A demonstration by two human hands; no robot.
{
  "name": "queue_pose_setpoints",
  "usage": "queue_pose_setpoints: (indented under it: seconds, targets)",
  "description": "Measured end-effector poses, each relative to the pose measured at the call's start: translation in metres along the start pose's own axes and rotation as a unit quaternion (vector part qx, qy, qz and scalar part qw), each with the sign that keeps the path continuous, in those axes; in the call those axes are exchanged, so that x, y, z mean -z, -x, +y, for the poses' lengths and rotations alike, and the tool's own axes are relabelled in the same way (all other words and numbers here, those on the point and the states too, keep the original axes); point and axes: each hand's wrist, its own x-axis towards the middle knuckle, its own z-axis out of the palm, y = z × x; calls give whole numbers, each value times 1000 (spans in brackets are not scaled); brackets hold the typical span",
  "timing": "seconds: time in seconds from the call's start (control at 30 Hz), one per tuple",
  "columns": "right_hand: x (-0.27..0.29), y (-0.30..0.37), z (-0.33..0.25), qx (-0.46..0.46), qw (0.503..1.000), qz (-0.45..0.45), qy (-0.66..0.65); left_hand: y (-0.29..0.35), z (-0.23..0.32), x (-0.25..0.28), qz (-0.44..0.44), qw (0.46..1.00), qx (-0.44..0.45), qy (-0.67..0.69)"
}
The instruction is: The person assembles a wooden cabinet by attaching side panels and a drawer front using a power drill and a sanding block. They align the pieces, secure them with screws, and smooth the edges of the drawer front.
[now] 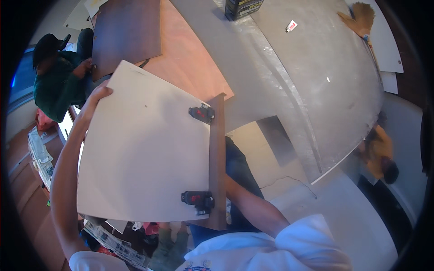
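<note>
A white panel [144, 149] stands tilted in front of me, with a brown strip [218, 158] along its right edge. Two black hinge-like fittings with red marks sit where panel and strip meet, an upper fitting [202, 114] and a lower fitting [198, 199]. My left hand [100, 93] is closed on the panel's upper left edge, thumb over the front face. From the lower right, my right forearm [255, 205] reaches behind the brown strip. That hand's fingers are hidden there.
A person in dark green [61, 86] sits at the left beside a brown board [126, 36]. Behind my panel lies a pinkish board [190, 58]. The grey surface holds a dark can [242, 8] and a small tube [291, 25]. A broom [363, 20] and another person [377, 151] are at right.
</note>
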Motion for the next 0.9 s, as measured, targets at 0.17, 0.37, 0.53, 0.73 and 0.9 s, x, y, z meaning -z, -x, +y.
queue_pose_setpoints:
  seconds: [0.17,0.37,0.53,0.73,0.9]
  targets:
    - [12,-25,28,-11,1000,-5,-27,-48,21,-15,-29,975,-65,-212]
    - [27,-40,54,-28,996,-18,-77,-73,49,-36,-15,949,37,-313]
    - [11,-52,67,-18,991,-42,-123,-72,76,-57,17,926,20,-376]
    - [-8,-51,84,-22,985,-48,-162,-88,96,-51,0,893,43,-448]
    - [-18,-59,91,-26,982,-63,-178,-93,108,-45,-11,891,48,-451]
